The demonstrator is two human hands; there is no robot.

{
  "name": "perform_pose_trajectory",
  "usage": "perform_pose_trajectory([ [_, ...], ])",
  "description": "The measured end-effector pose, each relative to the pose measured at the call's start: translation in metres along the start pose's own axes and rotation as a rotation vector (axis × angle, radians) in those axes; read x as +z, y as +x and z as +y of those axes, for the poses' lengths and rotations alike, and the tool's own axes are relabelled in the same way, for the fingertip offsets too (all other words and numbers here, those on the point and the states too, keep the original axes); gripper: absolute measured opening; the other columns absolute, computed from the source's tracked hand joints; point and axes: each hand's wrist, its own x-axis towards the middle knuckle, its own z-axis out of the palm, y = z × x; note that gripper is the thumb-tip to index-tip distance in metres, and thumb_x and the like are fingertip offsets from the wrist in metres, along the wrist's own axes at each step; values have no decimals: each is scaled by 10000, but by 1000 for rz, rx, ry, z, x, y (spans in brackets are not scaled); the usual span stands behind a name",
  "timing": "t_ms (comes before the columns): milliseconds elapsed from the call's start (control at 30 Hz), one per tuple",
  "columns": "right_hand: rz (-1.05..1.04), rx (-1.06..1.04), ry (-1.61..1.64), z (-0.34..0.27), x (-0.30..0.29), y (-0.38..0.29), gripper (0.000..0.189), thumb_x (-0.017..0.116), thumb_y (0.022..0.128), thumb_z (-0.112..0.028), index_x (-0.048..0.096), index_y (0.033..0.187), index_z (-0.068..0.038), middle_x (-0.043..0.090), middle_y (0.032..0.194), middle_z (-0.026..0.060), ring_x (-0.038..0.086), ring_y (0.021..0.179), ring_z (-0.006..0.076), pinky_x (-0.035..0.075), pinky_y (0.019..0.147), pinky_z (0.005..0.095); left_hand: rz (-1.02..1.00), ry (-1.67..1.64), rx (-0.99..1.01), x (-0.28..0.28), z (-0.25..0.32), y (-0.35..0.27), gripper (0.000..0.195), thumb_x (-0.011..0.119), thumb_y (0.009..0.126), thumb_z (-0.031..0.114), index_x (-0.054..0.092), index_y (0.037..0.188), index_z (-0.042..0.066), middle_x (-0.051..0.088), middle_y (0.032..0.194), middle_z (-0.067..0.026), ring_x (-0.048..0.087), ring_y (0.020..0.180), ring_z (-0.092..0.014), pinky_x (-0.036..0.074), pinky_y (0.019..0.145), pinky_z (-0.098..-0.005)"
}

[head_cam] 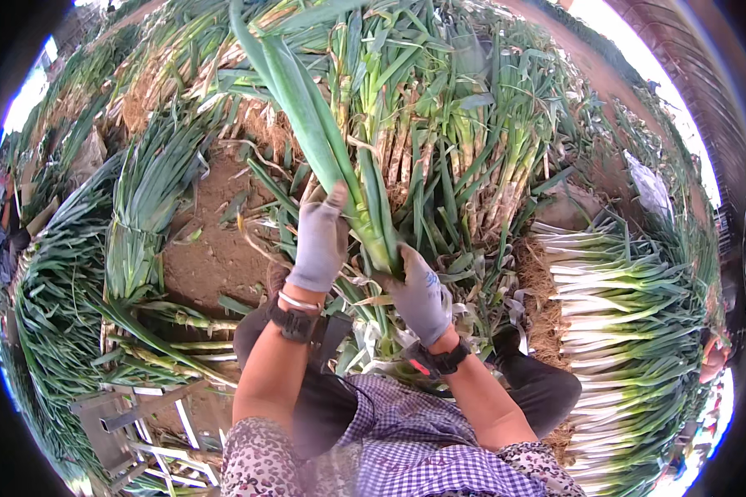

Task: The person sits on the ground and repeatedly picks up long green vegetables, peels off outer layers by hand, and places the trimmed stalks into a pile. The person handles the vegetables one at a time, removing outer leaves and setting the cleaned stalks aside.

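Observation:
A large green leek or Welsh onion stalk (308,118) slants up and to the left in front of me. Gloved in grey, my left hand (321,239) grips its leaves with the thumb lying on top. Lower down, my right hand (418,295), also in a grey glove, is closed around the stalk near its base; the root end is hidden by the fingers. Peeled leaf scraps lie beneath both hands, above a checked apron (410,435). Beyond the hands stand unpeeled stalks (404,149) with brown, dry outer skins.
Cleaned white stalks (597,323) lie in a long row at the right, roots toward me. A tied green bundle (133,230) is at the left, by bare soil (217,236). A metal frame (143,413) stands at the lower left. A plastic bag (649,183) lies upper right.

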Motion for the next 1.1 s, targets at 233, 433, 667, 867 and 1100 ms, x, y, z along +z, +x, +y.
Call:
perform_pose_trajectory([
  [233, -18, 277, 676, -9, 19, 58, 424, 756, 819, -94, 571, 1181, 29, 664, 963, 46, 579, 830, 89, 492, 753, 249, -229, -261, -112, 8, -15, 1, 548, 597, 979, 321, 407, 1413, 45, 569, 1283, -106, 585, 1135, -240, 494, 973, -415],
  [433, -77, 327, 837, -2, 4, 57, 210, 685, 918, -106, 672, 1093, 9, 673, 967, 7, 587, 828, 68, 482, 769, 236, -181, -131, -26, 12, -16, -4, 350, 556, 1012, 235, 533, 1237, -31, 641, 1136, -89, 613, 1005, -149, 498, 887, -302],
  [667, -19, 167, 838, 56, 9, 55, 238, 498, 1000, -106, 658, 1114, 28, 681, 1046, 46, 630, 949, 109, 495, 888, 258, -307, -60, -94, 10, -26, -5, 375, 571, 1007, 263, 531, 1227, -37, 651, 1110, -71, 621, 980, -125, 497, 882, -286],
  [867, 208, 275, 1194, 45, 11, 42, 197, 544, 1003, -185, 602, 1108, -28, 625, 963, 20, 606, 872, 128, 503, 763, 261, -343, -103, -64, 13, -27, 0, 481, 559, 988, 374, 530, 1248, -30, 665, 1122, -134, 638, 1072, -248, 500, 956, -382],
  [1100, -251, 537, 968, 8, -60, 4, 245, 606, 973, -288, 548, 821, -105, 442, 682, -49, 392, 592, 59, 287, 526, 233, -57, -280, -149, 7, -27, 5, 325, 560, 986, 284, 570, 1141, -2, 658, 966, -139, 649, 954, -269, 517, 972, -513],
])
